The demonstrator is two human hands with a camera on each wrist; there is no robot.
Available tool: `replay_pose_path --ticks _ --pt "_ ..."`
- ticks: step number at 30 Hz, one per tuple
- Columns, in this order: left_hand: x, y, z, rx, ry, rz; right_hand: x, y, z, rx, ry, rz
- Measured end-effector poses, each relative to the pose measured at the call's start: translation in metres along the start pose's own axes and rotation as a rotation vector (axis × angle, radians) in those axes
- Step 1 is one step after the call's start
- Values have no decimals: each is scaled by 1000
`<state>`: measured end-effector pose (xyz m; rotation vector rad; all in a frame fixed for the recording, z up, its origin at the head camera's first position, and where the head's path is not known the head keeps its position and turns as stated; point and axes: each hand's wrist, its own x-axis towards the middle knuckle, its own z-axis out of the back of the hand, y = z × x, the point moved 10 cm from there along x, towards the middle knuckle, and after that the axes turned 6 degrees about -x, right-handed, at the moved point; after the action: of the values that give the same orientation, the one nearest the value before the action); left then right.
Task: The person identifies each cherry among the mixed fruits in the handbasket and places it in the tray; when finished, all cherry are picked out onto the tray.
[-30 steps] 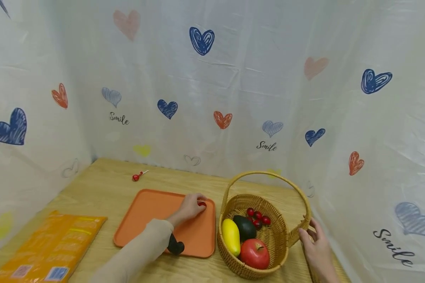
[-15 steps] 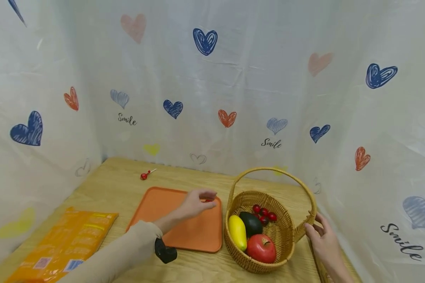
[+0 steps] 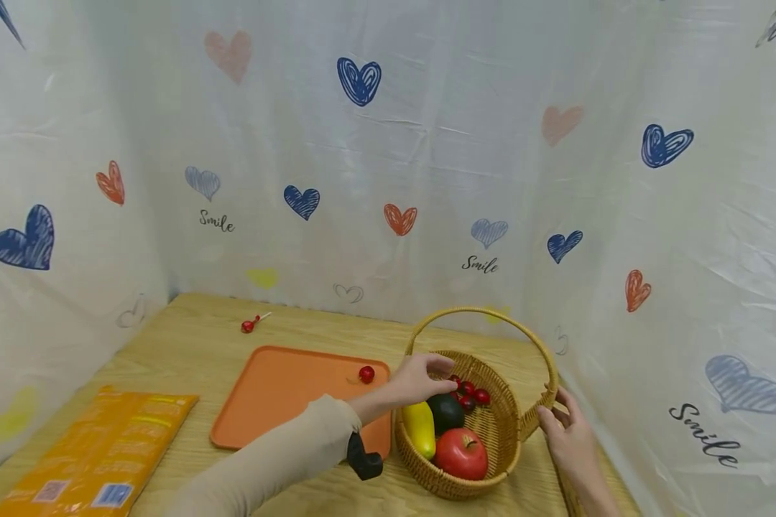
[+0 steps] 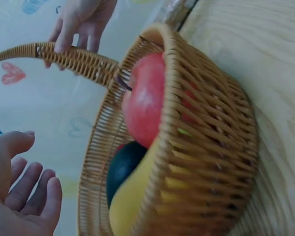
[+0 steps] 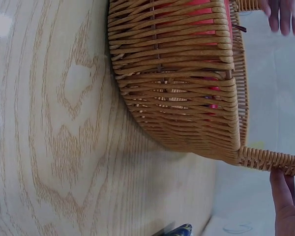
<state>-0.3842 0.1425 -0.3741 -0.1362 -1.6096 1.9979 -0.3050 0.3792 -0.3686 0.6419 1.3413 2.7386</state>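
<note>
My left hand [image 3: 420, 378] hovers over the left rim of a wicker basket [image 3: 449, 488], fingers loosely bent and nothing between them, as the left wrist view also shows. Just beyond its fingertips lie several red cherries [image 3: 481, 396] inside the basket. Beside them are a dark green avocado-like fruit [image 3: 449, 415], a long yellow fruit [image 3: 420, 433] and a red apple [image 3: 462, 454]. At the right side, my right hand [image 3: 570, 434] pinches the lower part of the basket's handle [image 3: 546, 366]. A single red cherry [image 3: 366, 374] sits on the orange tray [image 3: 284, 395], partly behind my left forearm.
A red lollipop [image 3: 248, 326] lies at the back left of the wooden table [image 3: 187, 345]. An orange plastic package [image 3: 103, 449] is at the front left. Heart-printed curtains [image 3: 427, 158] hang close behind and on both sides.
My left hand was at the cherry on the tray; it has come away and moved right, over the basket. The cherry stays on the tray. My right hand keeps hold of the handle.
</note>
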Motion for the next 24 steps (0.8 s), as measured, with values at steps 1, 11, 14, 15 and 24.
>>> replay_pose_path --ticks 1,11,14,15,24 --pt "4 -1 -5 -2 0 -1 0 0 0 -4 -5 3" --pt "25 3 -24 -11 -38 25 1 0 1 17 1 20" --pt "36 15 -23 10 -84 61 1 -1 0 21 9 4" --pt "40 18 -22 15 -100 73 1 -1 1 22 10 -2" --pt "59 44 -21 12 -189 165 1 -5 -2 30 53 -50"
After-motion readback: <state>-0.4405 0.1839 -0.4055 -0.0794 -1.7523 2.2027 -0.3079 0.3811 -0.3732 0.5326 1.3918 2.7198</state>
